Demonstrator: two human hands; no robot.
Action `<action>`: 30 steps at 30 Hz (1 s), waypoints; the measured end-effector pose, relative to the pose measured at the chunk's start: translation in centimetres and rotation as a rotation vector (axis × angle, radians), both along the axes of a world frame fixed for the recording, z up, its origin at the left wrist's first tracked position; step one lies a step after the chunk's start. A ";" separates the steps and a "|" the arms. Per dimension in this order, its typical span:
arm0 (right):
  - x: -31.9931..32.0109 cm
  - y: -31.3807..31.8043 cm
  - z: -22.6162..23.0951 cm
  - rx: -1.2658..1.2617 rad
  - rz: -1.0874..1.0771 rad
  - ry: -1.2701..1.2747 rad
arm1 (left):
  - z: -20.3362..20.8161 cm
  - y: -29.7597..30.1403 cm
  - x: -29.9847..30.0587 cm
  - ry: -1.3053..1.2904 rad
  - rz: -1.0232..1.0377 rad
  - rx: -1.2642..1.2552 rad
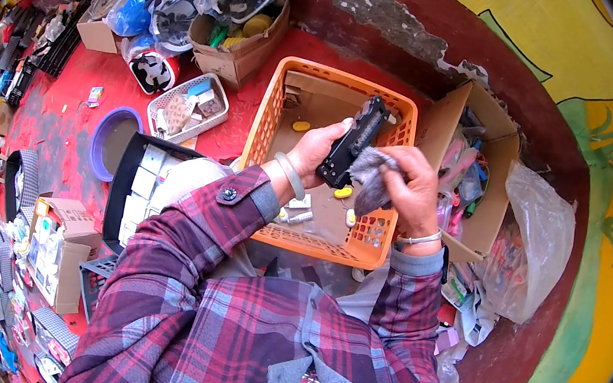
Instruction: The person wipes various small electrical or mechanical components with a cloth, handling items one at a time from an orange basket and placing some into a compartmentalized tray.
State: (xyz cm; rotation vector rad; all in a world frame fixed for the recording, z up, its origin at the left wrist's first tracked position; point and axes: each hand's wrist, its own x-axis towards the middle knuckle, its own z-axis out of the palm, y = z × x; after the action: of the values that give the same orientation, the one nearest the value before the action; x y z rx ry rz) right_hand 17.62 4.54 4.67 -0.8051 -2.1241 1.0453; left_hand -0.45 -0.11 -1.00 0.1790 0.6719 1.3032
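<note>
My left hand (pixel 312 149) is closed round the lower side of a long black plastic device (pixel 353 142), its exact kind unclear, tilted up to the right. Pinched in my right hand (pixel 412 186) is a crumpled grey cloth (pixel 373 175), pressed against the device's right side. Both hands are over an orange plastic basket (pixel 299 249) with perforated sides. Inside it, on a cardboard lining, lie a few small yellow and white pieces, among them a yellow oval piece (pixel 301 126) and another yellow piece (pixel 343 193).
An open cardboard box (pixel 502 144) of mixed goods stands to the right, beside a clear plastic bag (pixel 540 238). On the left are a white basket (pixel 189 129), a purple tub (pixel 96 140) and a black case (pixel 119 205). Another filled box (pixel 231 61) sits behind.
</note>
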 end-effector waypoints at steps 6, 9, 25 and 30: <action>1.2 1.2 0.8 -0.647 -0.181 0.727 | -0.1 -0.3 -0.3 0.087 -0.104 0.082; 1.0 1.6 0.4 -0.463 -0.276 0.699 | 0.1 -0.4 -0.3 0.068 -0.125 0.092; -2.4 -1.7 -1.1 0.215 -0.166 -0.097 | -0.2 -0.4 0.2 0.199 -0.088 0.251; 0.9 2.0 -1.8 -0.778 -0.168 0.618 | 0.1 -0.3 0.7 0.408 -0.089 0.352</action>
State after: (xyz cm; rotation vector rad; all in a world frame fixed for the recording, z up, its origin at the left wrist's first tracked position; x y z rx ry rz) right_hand 18.56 6.53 2.92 -0.8284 -1.0971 1.7770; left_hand 0.27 -0.40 -0.90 0.7695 0.7622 1.3025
